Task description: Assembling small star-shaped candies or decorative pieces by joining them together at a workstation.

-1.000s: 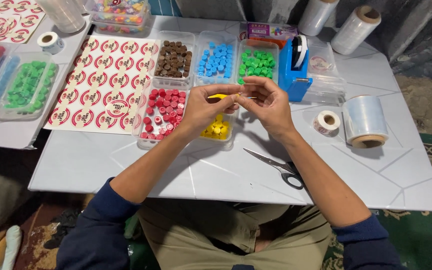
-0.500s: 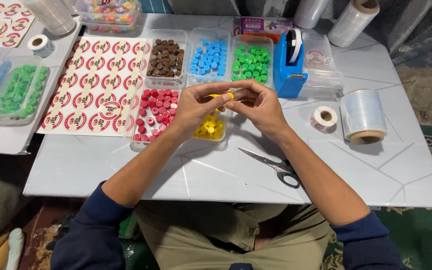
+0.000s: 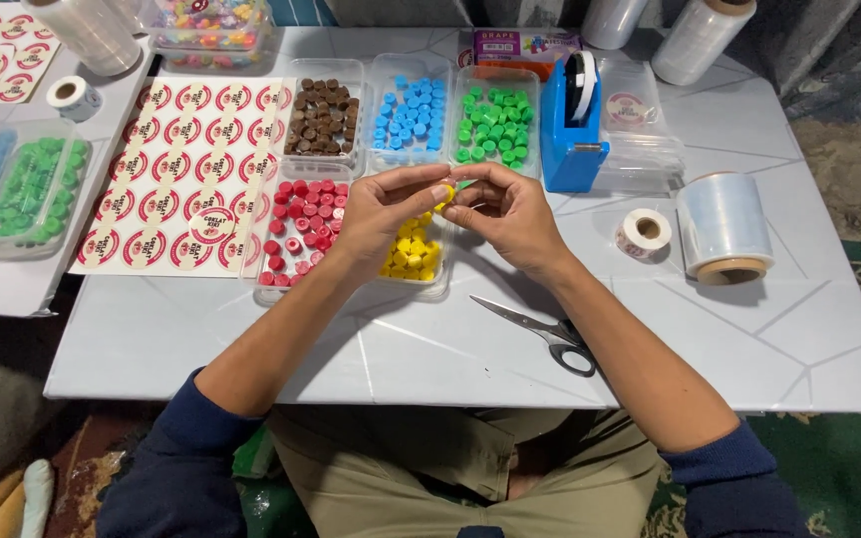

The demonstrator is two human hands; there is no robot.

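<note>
Head view, looking down on a white table (image 3: 749, 339): the left hand (image 3: 381, 214) and right hand (image 3: 510, 214) meet above the yellow-piece tray (image 3: 416, 261), fingertips pinched together on one small yellow piece (image 3: 447, 193). Both hands are closed around it; whether a thin wrap also lies between the fingers is too small to tell.

The piece hangs over the gap between trays, with the red-piece tray (image 3: 296, 234) at nine o'clock from the hands, the green-piece tray (image 3: 493, 125) at twelve and the blue-piece tray (image 3: 409, 115) just left of that. Judging from the light fingertip hold, a slip could drop the piece into the wrong colour, or let it roll off toward the near table edge at six o'clock.

The scissors (image 3: 535, 331) lie at five o'clock, blades pointing toward the hands, close under the right forearm; a lowered wrist could catch them. The blue tape dispenser (image 3: 572, 134) stands at one o'clock, near the right hand's knuckles, so a swing outward there is tight. A small tape roll (image 3: 643, 233) and a clear film roll (image 3: 724, 227) sit at three o'clock.

The sticker sheet (image 3: 181, 169) fills the ten o'clock side. Open room lies mainly on the bare table toward seven o'clock and beyond the scissors at four.
</note>
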